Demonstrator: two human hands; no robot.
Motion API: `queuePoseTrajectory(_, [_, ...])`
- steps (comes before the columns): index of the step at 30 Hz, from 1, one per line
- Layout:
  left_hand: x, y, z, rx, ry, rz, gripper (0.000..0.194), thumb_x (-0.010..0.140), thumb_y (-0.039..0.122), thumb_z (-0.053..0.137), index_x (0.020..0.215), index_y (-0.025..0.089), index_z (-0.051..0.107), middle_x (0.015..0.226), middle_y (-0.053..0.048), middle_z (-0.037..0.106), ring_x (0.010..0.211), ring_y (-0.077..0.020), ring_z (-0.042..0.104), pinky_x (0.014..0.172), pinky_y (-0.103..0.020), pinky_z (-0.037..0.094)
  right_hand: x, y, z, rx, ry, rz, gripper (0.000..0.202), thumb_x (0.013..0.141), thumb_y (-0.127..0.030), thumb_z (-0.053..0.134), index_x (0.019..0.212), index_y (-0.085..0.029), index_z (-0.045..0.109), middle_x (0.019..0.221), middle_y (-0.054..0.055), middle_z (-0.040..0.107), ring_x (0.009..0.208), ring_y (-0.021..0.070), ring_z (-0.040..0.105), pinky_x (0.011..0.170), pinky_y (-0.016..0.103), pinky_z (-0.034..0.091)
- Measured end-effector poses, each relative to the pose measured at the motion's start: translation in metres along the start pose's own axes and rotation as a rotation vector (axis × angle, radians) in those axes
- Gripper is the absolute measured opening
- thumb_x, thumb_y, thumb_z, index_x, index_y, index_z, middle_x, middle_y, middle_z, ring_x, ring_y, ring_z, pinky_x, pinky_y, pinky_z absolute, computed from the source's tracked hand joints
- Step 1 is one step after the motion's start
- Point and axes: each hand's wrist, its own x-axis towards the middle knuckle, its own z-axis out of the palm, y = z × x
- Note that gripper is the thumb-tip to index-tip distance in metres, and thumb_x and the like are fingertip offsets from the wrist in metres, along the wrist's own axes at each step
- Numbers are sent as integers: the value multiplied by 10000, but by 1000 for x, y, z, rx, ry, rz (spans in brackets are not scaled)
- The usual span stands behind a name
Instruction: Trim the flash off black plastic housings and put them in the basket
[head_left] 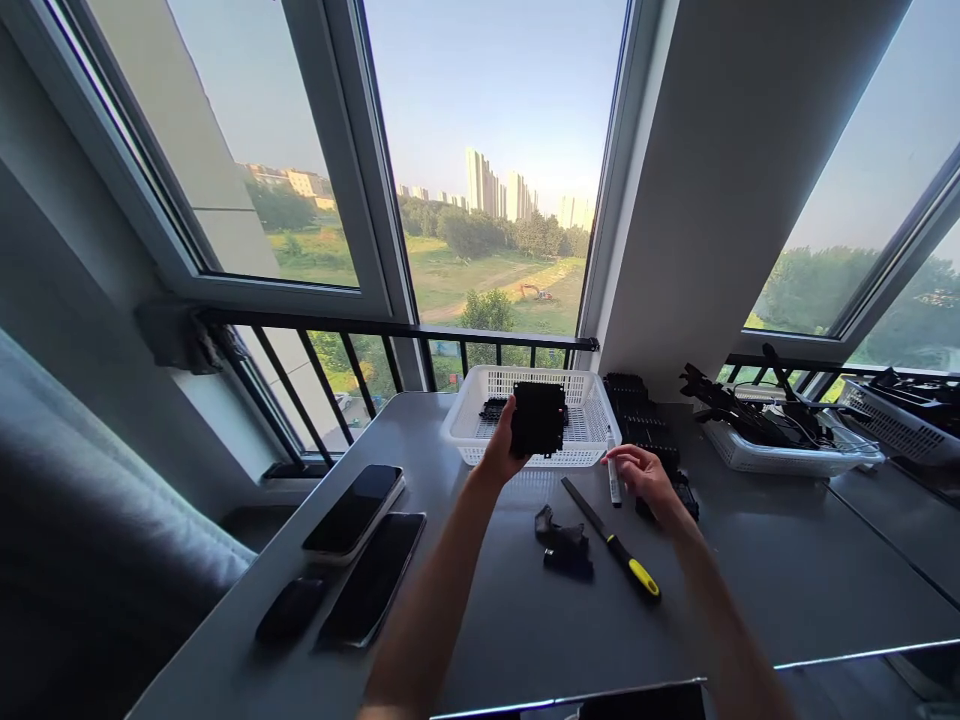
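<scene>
A square black plastic part (pixel 538 420) is upright in my left hand (pixel 504 445), in front of a white plastic basket (pixel 465 425). My right hand (pixel 643 473) is at a white marker pen (pixel 614 472) to the right of the basket, its thumb and fingertips closed around the pen's upper part. Nearer to me lie a file with a black and yellow handle (pixel 626 560) and some small black pieces (pixel 564 545). Inside the basket another black part (pixel 493 410) shows to the left of the held one.
Phones (pixel 375 580) and a black mouse (pixel 290 610) lie on the grey table (pixel 495 640) at the left. Black parts (pixel 637 420) are lined up right of the basket. Farther right, more baskets (pixel 780 455) hold black pieces. A railing and windows stand behind.
</scene>
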Motion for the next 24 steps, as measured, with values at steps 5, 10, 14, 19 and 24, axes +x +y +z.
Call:
queuePoseTrajectory(5, [11, -5, 17, -17, -57, -17, 569, 896, 533, 498, 1282, 125, 589, 1045, -131, 749, 880, -245, 733, 765, -326, 592, 3, -24, -17, 568, 192, -134, 473, 781, -460, 618, 1173, -196, 585, 942, 100, 683, 553, 108, 468, 484, 243, 377])
queuePoseTrajectory(10, [13, -11, 35, -28, -115, -38, 563, 889, 544, 502, 1232, 115, 627, 1052, -133, 748, 942, -263, 720, 815, -336, 583, 20, -61, -7, 802, 308, -155, 385, 752, -472, 681, 963, -151, 662, 561, -28, 492, 457, 74, 348, 410, 205, 263])
queuePoseTrajectory(14, [12, -10, 40, -40, -184, -51, 613, 894, 577, 465, 1247, 98, 615, 1094, -144, 733, 1024, -279, 693, 914, -378, 545, 35, -82, 11, 741, 316, -180, 259, 786, -425, 635, 798, -168, 601, 499, -77, 389, 415, 62, 306, 374, 181, 239])
queuePoseTrajectory(19, [12, -8, 35, -47, -193, -49, 635, 907, 588, 425, 1267, 95, 604, 1120, -136, 725, 1089, -273, 664, 991, -376, 493, 48, -83, 39, 625, 258, -116, 225, 820, -397, 581, 790, -176, 552, 549, -57, 475, 451, 79, 405, 412, 185, 338])
queuePoseTrajectory(24, [12, -6, 31, -58, -220, -31, 637, 905, 588, 428, 1262, 93, 608, 1104, -134, 731, 1112, -289, 650, 1018, -400, 469, 50, -75, 49, 480, 231, -139, 231, 849, -399, 581, 830, -169, 592, 580, -27, 570, 472, 105, 492, 449, 207, 389])
